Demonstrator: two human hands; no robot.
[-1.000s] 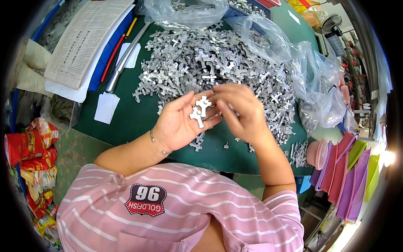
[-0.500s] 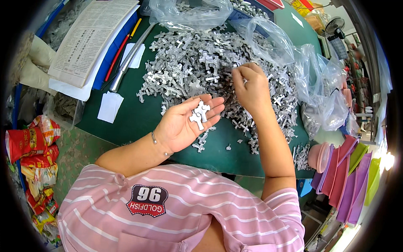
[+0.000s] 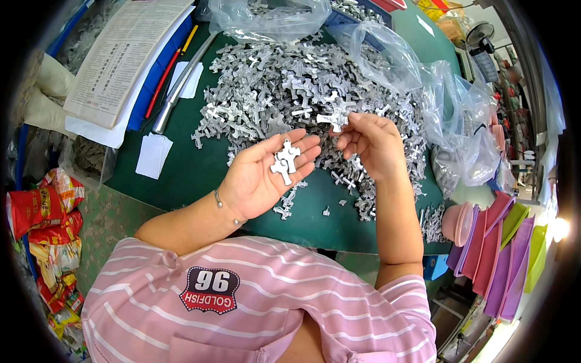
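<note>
On the palm of my left hand (image 3: 257, 169), turned up with its fingers stretched out, lie a couple of silvery metal cross pendants (image 3: 284, 162), overlapping each other. My right hand (image 3: 375, 145) pinches another silvery cross pendant (image 3: 336, 116) between thumb and fingertips, just to the right of the left hand and above the pile. Behind both hands spreads a large heap of grey metal cross pendants (image 3: 254, 91), piled on the green table (image 3: 200, 187). A few pieces lie loose near the table's front edge.
Clear plastic bags (image 3: 387, 57) lie at the back and right of the heap. To the left are white paper slips (image 3: 154, 156), a metal rod-like tool (image 3: 175, 97), red and yellow pens, and a blue tray (image 3: 145, 91) under printed sheets. Pink cups (image 3: 458, 224) stand at the right edge.
My right hand has drawn back from the heap toward me, and a cross pendant now shows clearly in its fingers. The left hand stays nearly in place with its pendants.
</note>
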